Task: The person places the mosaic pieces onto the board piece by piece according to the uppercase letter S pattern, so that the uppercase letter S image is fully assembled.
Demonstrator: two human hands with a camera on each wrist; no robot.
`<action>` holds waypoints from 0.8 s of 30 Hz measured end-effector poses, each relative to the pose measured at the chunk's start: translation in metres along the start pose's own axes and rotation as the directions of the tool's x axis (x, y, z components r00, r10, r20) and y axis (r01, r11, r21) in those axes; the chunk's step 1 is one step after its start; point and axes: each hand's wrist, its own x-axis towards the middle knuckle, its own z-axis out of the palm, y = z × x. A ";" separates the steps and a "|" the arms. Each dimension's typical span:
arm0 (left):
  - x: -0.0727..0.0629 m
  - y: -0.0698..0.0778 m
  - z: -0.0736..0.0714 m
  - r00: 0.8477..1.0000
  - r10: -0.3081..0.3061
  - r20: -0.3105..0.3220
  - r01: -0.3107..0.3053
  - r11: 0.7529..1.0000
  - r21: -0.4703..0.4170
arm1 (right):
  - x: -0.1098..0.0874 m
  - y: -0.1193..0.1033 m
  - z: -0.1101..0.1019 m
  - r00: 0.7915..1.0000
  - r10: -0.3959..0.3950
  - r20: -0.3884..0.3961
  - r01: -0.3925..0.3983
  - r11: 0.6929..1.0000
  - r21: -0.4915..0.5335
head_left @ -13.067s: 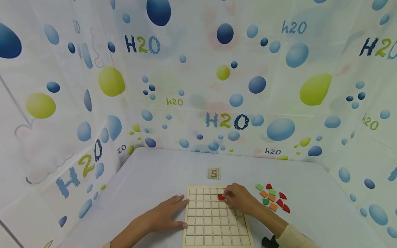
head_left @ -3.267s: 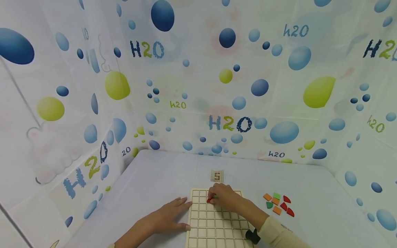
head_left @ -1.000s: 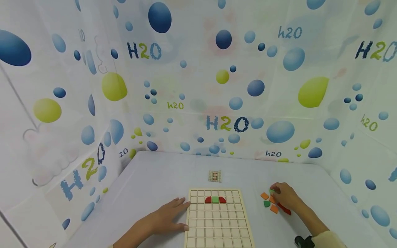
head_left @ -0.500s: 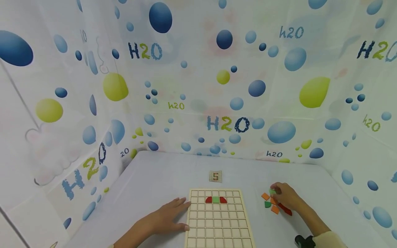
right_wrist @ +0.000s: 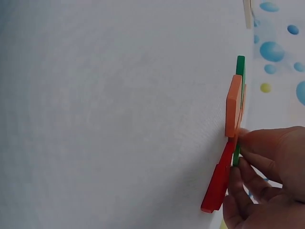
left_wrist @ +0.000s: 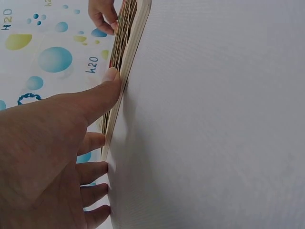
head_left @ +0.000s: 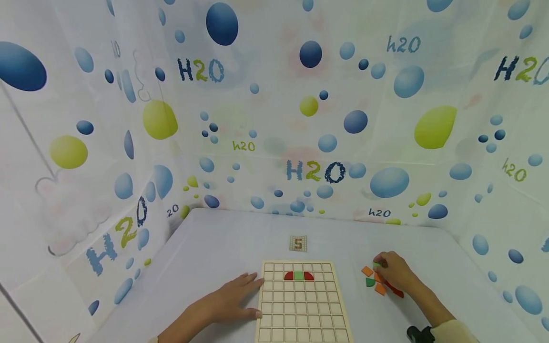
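My left hand (head_left: pixel 229 300) lies with outstretched fingers against the left edge of a wooden grid board (head_left: pixel 300 305); its thumb (left_wrist: pixel 102 95) touches the rim in the left wrist view. On the board's second row, a light green square tile (head_left: pixel 298 276) sits between two red quarter-round tiles (head_left: pixel 308 276). To the right, my right hand (head_left: pixel 396 272) pinches another light green tile (head_left: pixel 376 264) at the loose pile. Orange tiles (head_left: pixel 380 289), a dark green tile (head_left: pixel 370 282) and red tiles (head_left: pixel 395 289) lie close by, some partly hidden under the hand.
A small grid card (head_left: pixel 298 243) with an S-like figure lies beyond the board on the white tabletop (head_left: pixel 240 238). A dark device (head_left: pixel 419 334) is strapped at the right wrist. Patterned curtains (head_left: pixel 274 119) enclose the table at the back and sides.
Since the oldest frame, a light green square and a second red tile have come onto the board. My right hand has moved from board to pile; over the last second it barely moves.
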 end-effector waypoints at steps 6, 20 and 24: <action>-0.001 -0.001 0.000 1.000 0.003 -0.003 -0.003 1.000 -0.005 | -0.002 -0.004 -0.001 1.000 -0.006 -0.010 0.006 1.000 0.030; -0.001 -0.001 -0.001 1.000 0.007 -0.006 -0.007 1.000 -0.005 | 0.000 -0.038 0.009 0.993 -0.110 -0.039 0.113 0.990 0.081; -0.001 -0.001 0.000 1.000 0.006 -0.008 -0.006 1.000 -0.002 | 0.003 -0.054 0.019 0.988 -0.155 -0.024 0.157 0.983 0.092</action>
